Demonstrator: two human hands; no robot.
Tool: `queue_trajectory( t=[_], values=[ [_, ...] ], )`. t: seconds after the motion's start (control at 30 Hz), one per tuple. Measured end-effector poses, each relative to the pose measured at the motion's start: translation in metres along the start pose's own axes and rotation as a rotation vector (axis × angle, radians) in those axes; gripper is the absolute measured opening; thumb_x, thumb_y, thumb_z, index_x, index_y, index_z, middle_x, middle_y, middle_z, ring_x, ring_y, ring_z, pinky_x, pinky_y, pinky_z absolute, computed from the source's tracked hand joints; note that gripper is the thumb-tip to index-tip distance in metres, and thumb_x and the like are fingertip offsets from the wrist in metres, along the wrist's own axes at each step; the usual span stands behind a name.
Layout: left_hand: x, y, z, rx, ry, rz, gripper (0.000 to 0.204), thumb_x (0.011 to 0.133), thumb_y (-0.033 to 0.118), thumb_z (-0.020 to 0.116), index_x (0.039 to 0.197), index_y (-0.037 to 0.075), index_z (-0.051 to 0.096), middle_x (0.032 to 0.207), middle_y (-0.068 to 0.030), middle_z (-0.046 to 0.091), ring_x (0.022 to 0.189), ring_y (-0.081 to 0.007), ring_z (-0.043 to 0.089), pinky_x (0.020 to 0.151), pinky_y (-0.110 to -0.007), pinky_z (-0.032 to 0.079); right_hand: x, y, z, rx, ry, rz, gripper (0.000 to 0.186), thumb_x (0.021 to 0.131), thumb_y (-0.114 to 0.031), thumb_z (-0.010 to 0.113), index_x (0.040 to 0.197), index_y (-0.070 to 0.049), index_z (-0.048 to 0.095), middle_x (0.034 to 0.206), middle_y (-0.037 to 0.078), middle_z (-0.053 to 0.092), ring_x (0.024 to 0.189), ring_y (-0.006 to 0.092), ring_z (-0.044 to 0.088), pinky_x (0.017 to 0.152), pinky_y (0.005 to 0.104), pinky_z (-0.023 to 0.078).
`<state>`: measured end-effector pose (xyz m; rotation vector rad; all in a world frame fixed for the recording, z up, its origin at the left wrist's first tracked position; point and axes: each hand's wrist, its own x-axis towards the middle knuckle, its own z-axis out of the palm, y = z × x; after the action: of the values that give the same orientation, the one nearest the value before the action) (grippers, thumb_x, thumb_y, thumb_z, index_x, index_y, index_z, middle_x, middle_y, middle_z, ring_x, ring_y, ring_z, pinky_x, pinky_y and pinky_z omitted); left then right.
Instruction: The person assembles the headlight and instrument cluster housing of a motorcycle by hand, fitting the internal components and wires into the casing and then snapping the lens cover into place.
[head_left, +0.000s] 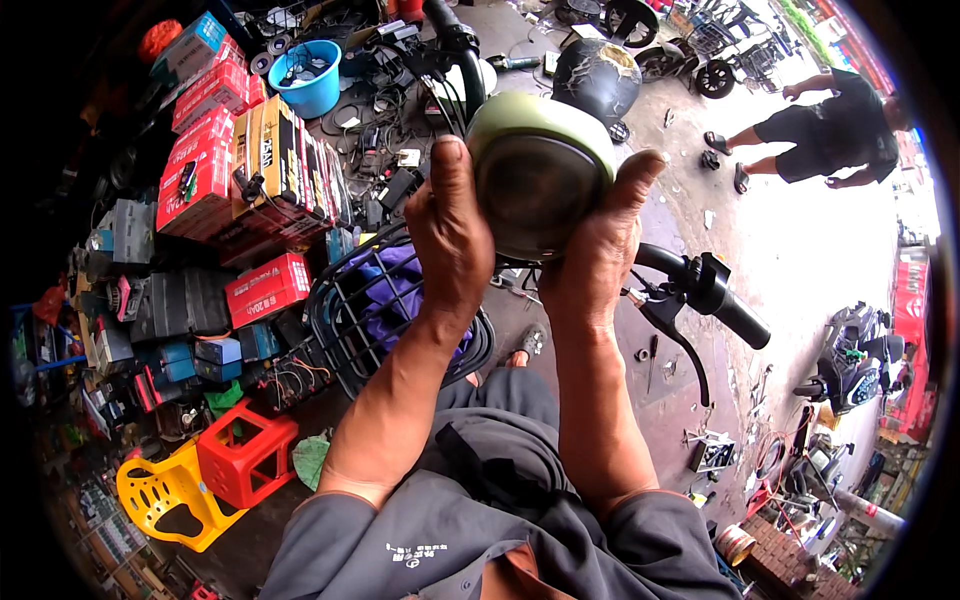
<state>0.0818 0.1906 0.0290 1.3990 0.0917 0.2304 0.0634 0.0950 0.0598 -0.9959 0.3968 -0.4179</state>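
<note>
Between my palms is a rounded, pale green headlight [540, 185] with a dark lens facing me. My left hand [450, 235] presses its left side, thumb up, and my right hand [597, 240] presses its right side the same way. The fingers of both hands are mostly hidden behind the housing. Handlebars flank it: one black grip [452, 35] rises beyond the headlight, and the other grip [738, 315], with a brake lever [690, 355], lies to the right of my right wrist. A black wire basket [335, 325] holding purple cloth [390, 290] sits beside my left forearm.
Stacked red boxes [200, 165], a blue bucket [310, 92], a yellow plastic chair [165, 500] and a red stool [245, 455] crowd the left. Loose tools [653, 362] lie on the floor at right. Another person [830, 130] stands far right, near parked scooters [860, 355].
</note>
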Motion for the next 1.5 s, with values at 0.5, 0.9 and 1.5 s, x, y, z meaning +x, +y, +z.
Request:
queue_trajectory(
  t=[0.5, 0.9, 1.5],
  values=[
    [0.013, -0.008, -0.017, 0.006, -0.176, 0.069, 0.055, 0.108, 0.043, 0.032, 0.105, 0.002, 0.068, 0.086, -0.0058, 0.068, 0.078, -0.0131, 0.065, 0.073, -0.029, 0.053, -0.005, 0.007, -0.003, 0.065, -0.042, -0.089, 0.065, 0.100, -0.059, 0.043, 0.122, 0.001, 0.058, 0.112, 0.013, 0.066, 0.100, 0.0240, 0.067, 0.091, 0.0375, 0.055],
    [-0.052, -0.007, -0.052, 0.147, -0.179, 0.191, 0.109, 0.078, 0.069, 0.070, 0.151, 0.001, 0.028, 0.147, -0.0119, 0.036, 0.132, -0.0233, 0.040, 0.110, -0.038, 0.032, -0.036, 0.053, -0.012, -0.395, -0.209, -0.763, 0.032, 0.098, -0.034, 0.058, 0.095, -0.002, 0.064, 0.089, 0.013, 0.060, 0.079, 0.0300, 0.054, 0.072, 0.0385, 0.043],
    [-0.050, -0.052, -0.065, -0.333, -0.132, -0.132, 0.089, 0.070, 0.043, 0.081, 0.141, 0.006, 0.044, 0.135, -0.0086, 0.052, 0.126, -0.0272, 0.051, 0.109, -0.044, 0.039, -0.073, 0.108, -0.095, -0.053, -0.031, 0.309, 0.029, 0.100, -0.020, 0.061, 0.115, 0.004, 0.064, 0.091, 0.003, 0.066, 0.081, 0.0095, 0.057, 0.077, 0.0236, 0.047]
  ],
)
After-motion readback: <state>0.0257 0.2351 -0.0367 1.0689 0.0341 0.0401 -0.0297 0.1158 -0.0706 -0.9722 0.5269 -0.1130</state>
